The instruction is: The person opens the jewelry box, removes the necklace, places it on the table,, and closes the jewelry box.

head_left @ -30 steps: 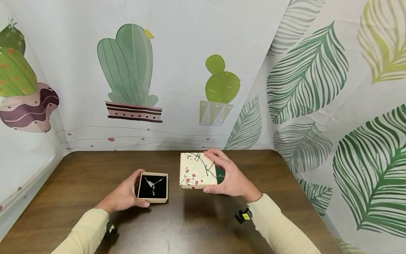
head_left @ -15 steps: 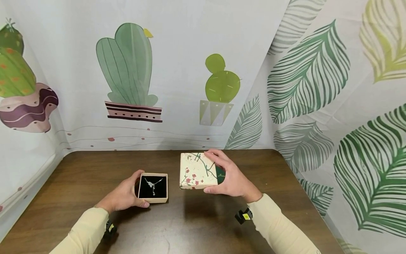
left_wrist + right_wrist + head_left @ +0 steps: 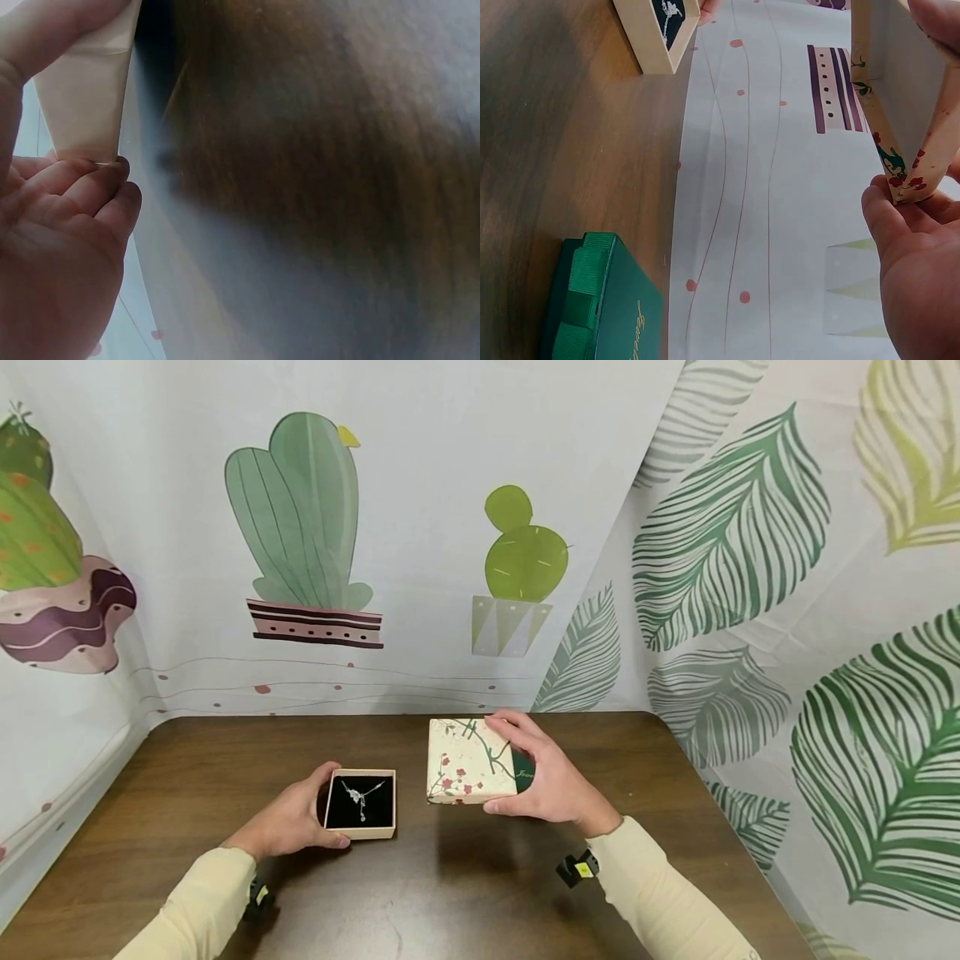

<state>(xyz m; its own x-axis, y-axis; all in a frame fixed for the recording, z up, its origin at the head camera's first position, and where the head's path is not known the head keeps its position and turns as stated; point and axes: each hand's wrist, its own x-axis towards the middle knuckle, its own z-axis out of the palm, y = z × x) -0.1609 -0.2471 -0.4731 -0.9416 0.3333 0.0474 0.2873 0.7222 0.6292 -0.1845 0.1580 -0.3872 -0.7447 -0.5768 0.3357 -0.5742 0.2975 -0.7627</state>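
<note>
In the head view, my left hand (image 3: 292, 818) grips the left side of a small square jewelry box base (image 3: 362, 833), thumb at the near side and fingers at the far side. Inside, a silver necklace (image 3: 362, 797) with a pendant lies on a black pad. To its right, my right hand (image 3: 553, 783) holds the matching box lid (image 3: 468, 760), cream with red flowers and green branches, between thumb and fingers. Its hollow, pale inside shows in the right wrist view. In the left wrist view, the fingers (image 3: 90, 187) curl against the box wall.
A dark green box (image 3: 634, 307) with a ribbon and gold lettering stands on the brown wooden table (image 3: 420, 910), mostly hidden behind my right hand in the head view. A printed cloth (image 3: 427, 568) with cacti and leaves hangs along the table's back edge.
The lid in my right hand has shifted a touch to the right. My left hand and the box base stay almost as they were.
</note>
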